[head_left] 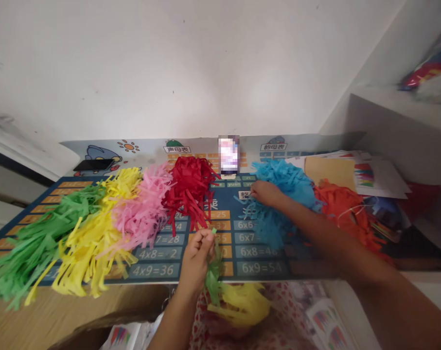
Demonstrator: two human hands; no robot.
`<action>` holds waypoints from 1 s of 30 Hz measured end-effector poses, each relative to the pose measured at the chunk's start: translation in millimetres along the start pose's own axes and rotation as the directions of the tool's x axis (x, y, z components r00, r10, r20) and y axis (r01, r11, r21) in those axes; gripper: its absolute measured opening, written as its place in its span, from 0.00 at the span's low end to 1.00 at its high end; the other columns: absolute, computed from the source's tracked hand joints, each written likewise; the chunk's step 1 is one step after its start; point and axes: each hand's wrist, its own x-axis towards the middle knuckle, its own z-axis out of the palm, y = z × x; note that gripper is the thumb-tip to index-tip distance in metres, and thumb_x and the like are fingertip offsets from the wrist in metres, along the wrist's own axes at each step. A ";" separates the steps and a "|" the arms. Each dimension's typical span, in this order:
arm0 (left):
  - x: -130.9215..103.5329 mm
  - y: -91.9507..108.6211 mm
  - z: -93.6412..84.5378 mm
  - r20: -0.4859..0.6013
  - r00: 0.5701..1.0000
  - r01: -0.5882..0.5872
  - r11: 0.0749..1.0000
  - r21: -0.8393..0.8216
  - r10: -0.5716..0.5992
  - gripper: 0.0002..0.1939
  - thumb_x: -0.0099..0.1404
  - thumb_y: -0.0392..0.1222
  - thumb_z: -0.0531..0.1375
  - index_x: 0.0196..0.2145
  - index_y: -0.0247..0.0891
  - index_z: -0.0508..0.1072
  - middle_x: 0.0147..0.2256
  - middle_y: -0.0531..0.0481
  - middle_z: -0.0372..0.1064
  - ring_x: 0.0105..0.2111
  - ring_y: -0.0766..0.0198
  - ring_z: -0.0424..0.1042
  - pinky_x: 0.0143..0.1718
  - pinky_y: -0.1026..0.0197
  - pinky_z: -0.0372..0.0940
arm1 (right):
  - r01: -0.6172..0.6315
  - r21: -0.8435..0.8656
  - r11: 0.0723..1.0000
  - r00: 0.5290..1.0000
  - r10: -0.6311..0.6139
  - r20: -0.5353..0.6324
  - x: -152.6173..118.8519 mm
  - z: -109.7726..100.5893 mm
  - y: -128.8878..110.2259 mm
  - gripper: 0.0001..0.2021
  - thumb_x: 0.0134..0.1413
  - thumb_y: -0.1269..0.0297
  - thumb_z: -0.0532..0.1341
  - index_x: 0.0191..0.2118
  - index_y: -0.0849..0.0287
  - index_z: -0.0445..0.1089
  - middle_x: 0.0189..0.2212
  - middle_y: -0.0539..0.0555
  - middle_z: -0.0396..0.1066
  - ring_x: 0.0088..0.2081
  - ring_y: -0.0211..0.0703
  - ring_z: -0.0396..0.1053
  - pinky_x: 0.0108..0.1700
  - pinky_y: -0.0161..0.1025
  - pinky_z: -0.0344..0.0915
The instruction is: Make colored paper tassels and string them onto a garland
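My left hand [200,248] is closed in a pinch on a bunch of crepe-paper strips. Its green strips [215,272] hang below my fingers, and yellow strips [244,301] spread lower down, past the table edge. My right hand [267,193] reaches to the left side of a pile of blue strips [288,182]. Its fingers are pressed together, and what they hold is hidden. Left of my hands lie piles of red strips [191,182], pink strips [142,209], yellow strips [78,250] and green strips [48,238].
Orange strips [344,206] lie beyond my right forearm, near papers and envelopes [329,170]. A lit phone [229,154] stands upright against the wall. A dark tablet-like object [94,165] rests at the back left. The printed mat [156,254] shows multiplication sums.
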 end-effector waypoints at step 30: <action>-12.4 11.6 11.5 0.531 0.800 -0.597 0.445 0.667 0.278 0.08 0.68 0.38 0.58 0.37 0.44 0.78 0.31 0.46 0.75 0.32 0.57 0.73 0.34 0.61 0.60 | 0.339 0.716 0.610 0.918 -0.047 -0.394 -148.7 36.3 -94.2 0.05 0.61 0.66 0.56 0.34 0.54 0.68 0.31 0.52 0.73 0.34 0.42 0.71 0.37 0.39 0.65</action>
